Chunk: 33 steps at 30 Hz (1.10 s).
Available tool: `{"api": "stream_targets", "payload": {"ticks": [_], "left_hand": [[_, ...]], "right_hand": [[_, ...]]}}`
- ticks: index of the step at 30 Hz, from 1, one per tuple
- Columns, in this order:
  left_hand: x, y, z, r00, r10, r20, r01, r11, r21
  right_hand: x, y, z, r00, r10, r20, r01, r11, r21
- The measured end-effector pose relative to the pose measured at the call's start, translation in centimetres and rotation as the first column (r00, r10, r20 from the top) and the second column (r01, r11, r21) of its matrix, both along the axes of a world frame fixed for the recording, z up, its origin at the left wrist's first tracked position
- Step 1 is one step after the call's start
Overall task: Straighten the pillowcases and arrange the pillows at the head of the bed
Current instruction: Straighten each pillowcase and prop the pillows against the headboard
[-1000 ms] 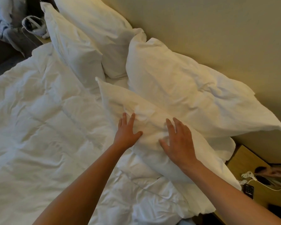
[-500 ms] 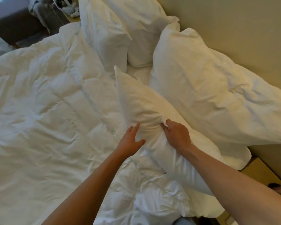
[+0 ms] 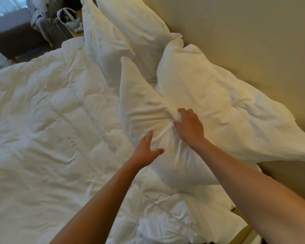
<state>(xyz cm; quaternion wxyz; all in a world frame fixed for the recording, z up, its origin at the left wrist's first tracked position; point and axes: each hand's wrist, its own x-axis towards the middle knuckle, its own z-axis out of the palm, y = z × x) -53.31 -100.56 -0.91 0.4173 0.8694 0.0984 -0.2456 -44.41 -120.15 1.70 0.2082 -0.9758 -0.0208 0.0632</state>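
Note:
Several white pillows stand along the head of the bed. The near front pillow (image 3: pixel 143 106) stands on edge, leaning on the larger near back pillow (image 3: pixel 218 106) that rests against the wall. My right hand (image 3: pixel 189 126) lies on the front pillow's top edge, fingers curled into bunched pillowcase cloth. My left hand (image 3: pixel 146 150) rests flat against the front face of the same pillow, fingers apart. Farther along, a far front pillow (image 3: pixel 102 44) stands before a far back pillow (image 3: pixel 136 23).
A rumpled white duvet (image 3: pixel 48 129) covers the bed at left. The beige wall (image 3: pixel 245 32) runs along the right. A wooden bedside table edge (image 3: pixel 243 231) shows at bottom right. At the far end stand a bedside table with a white headset (image 3: pixel 68 17) and a dark sofa (image 3: pixel 12 36).
My right hand has slid up along the front pillow's top edge and bunched its cloth. My left hand stays flat on the pillow's front. The view has shifted.

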Motion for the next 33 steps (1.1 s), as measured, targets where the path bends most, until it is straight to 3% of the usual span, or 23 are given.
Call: {"api": "stream_targets", "payload": {"ticks": [4,8,14,19,23,28,33], "left_hand": [[-0.1,-1.1,-2.9,0.993,0.029,-0.111,-0.023,0.998,0.058],[0.1,-1.2,-5.2,0.990,0.105,-0.098,-0.099,0.993,0.057],[0.7,-3.2,-7.4,0.970,0.220,-0.101,-0.229,0.970,-0.079],[2.1,-6.5,-7.2,0.977,0.206,-0.056,-0.209,0.976,-0.058],[6.0,-11.1,-6.5,0.991,0.124,-0.044,-0.126,0.991,-0.052],[8.7,-11.7,-7.1,0.985,0.121,-0.122,-0.130,0.989,-0.067],[4.0,-6.9,-7.6,0.991,0.082,-0.109,-0.091,0.992,-0.086]], "right_hand": [[-4.0,-1.6,-4.9,0.988,-0.113,-0.105,0.091,0.976,-0.199],[-6.0,-2.9,-8.2,0.993,-0.110,-0.043,0.096,0.963,-0.252],[-4.3,-3.5,-8.8,0.999,0.034,0.008,-0.034,0.999,-0.039],[-3.6,-7.7,-6.3,1.000,-0.023,0.016,0.019,0.979,0.204],[-2.3,-12.4,-4.2,0.993,-0.111,0.024,0.103,0.967,0.232],[0.4,-12.3,-4.0,0.997,-0.080,0.008,0.080,0.995,0.054],[-0.3,-7.7,-4.7,0.997,0.021,0.072,-0.011,0.990,-0.138]]}}
